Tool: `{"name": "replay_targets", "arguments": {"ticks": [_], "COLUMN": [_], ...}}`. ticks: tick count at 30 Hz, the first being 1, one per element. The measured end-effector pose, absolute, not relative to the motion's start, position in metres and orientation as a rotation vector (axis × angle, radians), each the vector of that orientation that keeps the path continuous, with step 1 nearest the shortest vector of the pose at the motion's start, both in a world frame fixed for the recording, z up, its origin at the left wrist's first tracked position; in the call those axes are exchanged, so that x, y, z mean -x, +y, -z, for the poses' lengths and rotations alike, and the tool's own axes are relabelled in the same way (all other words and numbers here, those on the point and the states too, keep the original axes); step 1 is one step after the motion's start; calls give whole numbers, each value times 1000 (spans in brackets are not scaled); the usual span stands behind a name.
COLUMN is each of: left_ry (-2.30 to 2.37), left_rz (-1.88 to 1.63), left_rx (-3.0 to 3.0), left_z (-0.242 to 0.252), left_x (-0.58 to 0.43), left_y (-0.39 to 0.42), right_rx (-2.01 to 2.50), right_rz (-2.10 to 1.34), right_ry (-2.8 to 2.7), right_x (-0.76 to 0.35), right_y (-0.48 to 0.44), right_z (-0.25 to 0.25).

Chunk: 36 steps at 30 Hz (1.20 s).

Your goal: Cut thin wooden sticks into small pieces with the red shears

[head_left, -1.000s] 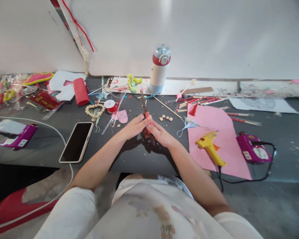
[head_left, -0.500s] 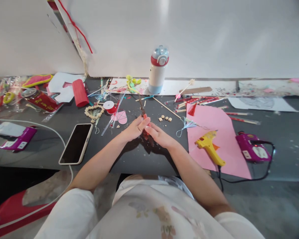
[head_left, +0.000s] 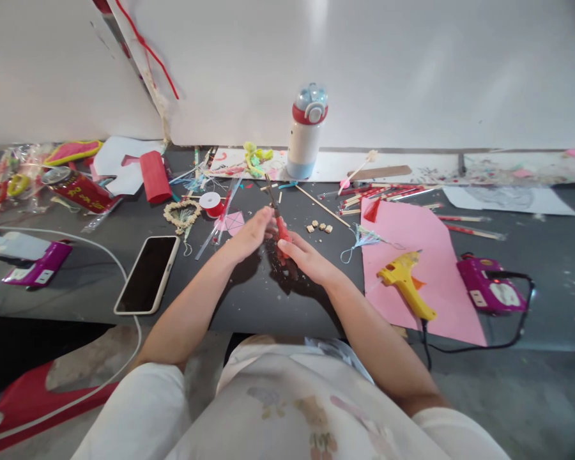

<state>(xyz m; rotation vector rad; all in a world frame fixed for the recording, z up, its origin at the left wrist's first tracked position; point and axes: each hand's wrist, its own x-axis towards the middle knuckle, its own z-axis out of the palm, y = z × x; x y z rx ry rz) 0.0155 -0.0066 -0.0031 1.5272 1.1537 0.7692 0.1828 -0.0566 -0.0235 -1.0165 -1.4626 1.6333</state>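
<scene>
Red-handled pliers (head_left: 278,225) point away from me over the dark table (head_left: 249,300). My right hand (head_left: 306,257) is closed around their handles. My left hand (head_left: 252,232) sits just left of the tool near its jaws, fingers stretched forward and close together; whether it touches the tool I cannot tell. Several small wooden cubes (head_left: 318,227) lie just right of the pliers' tip. A thin wooden stick (head_left: 322,206) lies beyond them.
A phone (head_left: 146,273) lies at the left. A yellow glue gun (head_left: 405,283) rests on pink paper (head_left: 414,268), beside a purple power strip (head_left: 487,292). A bottle (head_left: 306,131) stands at the back wall. A red ribbon spool (head_left: 213,204), sticks and craft scraps are scattered behind.
My left hand has let go of the pliers and moved slightly left, its fingers extended. The pliers have tilted a little in my right hand.
</scene>
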Motion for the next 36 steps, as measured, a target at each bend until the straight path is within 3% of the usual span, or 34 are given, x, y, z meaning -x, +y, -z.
{"name": "replay_targets", "arguments": {"ticks": [5,12,36], "left_ry": [1538,1632,1653], "left_rz": [-1072,-1090,-1097], "left_rx": [-1959,-2322,-2172], "left_z": [-14,-21,-20], "left_x": [5,11,8], "left_y": [1,0,-3], "right_rx": [1055,986,850], "right_rz": [-1677,-1736,-1701], "right_ry": [-1432,-1527,-1576], "right_x": [-183,-183,-185], "right_y": [-61,-64,-60], "right_z": [18,19,25]}}
